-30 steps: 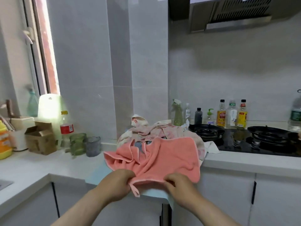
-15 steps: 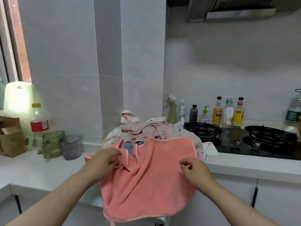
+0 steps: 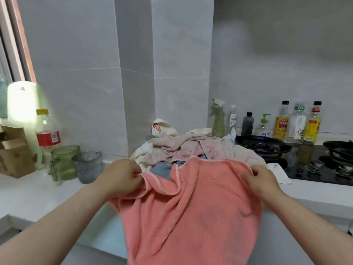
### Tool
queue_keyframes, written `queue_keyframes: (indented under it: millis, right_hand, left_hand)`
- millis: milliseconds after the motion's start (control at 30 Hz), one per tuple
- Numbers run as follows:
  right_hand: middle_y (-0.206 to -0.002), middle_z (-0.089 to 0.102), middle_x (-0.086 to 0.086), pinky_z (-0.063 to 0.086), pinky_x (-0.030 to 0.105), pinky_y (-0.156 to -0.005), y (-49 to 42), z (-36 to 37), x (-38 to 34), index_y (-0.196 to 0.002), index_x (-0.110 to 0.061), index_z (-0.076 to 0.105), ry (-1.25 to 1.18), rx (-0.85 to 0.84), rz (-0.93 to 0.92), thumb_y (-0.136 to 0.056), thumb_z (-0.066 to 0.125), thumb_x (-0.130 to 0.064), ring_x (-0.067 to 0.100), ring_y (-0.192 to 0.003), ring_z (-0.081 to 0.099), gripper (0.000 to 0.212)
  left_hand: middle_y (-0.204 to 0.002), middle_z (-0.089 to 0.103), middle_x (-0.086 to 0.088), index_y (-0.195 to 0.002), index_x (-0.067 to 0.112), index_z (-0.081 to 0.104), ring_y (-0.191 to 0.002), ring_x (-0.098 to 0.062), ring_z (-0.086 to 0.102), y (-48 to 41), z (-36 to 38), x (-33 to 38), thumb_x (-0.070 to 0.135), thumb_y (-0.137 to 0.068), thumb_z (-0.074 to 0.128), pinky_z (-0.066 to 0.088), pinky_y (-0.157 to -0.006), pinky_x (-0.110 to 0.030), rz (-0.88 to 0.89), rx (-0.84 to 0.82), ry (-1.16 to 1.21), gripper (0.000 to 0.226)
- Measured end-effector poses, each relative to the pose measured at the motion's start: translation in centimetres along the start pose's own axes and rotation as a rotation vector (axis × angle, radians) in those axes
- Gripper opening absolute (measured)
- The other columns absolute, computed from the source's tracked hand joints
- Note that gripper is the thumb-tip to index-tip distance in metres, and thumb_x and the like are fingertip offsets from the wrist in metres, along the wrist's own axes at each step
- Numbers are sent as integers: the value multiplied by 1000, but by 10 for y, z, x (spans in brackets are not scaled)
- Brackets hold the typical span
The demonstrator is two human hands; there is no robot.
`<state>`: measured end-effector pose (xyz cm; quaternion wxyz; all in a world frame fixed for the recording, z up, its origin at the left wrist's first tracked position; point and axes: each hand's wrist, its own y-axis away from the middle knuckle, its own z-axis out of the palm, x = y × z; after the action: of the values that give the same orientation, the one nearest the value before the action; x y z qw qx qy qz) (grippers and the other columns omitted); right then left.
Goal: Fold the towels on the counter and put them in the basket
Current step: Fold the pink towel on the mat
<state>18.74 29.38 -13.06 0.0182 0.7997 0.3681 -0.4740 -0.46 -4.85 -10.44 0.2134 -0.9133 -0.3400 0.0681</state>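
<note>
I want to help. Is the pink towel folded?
Not folded: the pink towel hangs spread out, gripped by the left hand and right hand.

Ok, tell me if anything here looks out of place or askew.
The pink towel hangs unevenly: its top edge sags and bunches by the left hand, while the right hand grips the other corner higher. Behind it, the unfolded towel heap sprawls right beside the gas burner.

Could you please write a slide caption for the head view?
Left hand and right hand grip the pink towel by its top edge, before the towel pile on the counter.
</note>
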Motion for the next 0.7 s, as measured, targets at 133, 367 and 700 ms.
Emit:
queue_keyframes:
  millis: [133, 367, 700]
  right_hand:
    - [-68, 52, -2, 32, 29, -55, 30, 1, -36, -70, -16, 48, -47, -14, -168, -89, 54, -11, 17, -66, 47, 21]
    - [-122, 46, -15, 34, 17, -100, 105, 47, -96, -138, -37, 47, 31, -461, -542, -81, 71, -36, -1, -112, 46, 62]
    - [-89, 58, -6, 33, 5, -77, 109, 51, -114, -65, -39, 63, -114, -255, -507, -83, 70, -20, -6, -84, 51, 27]
  left_hand:
    - [-73, 67, 8, -69, 25, 66, -73, -8, 61, 15, -24, 12, 40, -69, 45, 49, -67, -28, -146, -34, 399, 26]
    - [-84, 74, 11, -81, 34, 75, -81, -5, 66, 50, -47, 35, 3, -85, 60, 53, -76, -24, -181, -65, 745, 35]
    - [-108, 69, 21, -100, 49, 69, -108, -5, 61, 85, -73, 44, 25, -68, 58, 48, -89, -18, -204, -433, 784, 42]
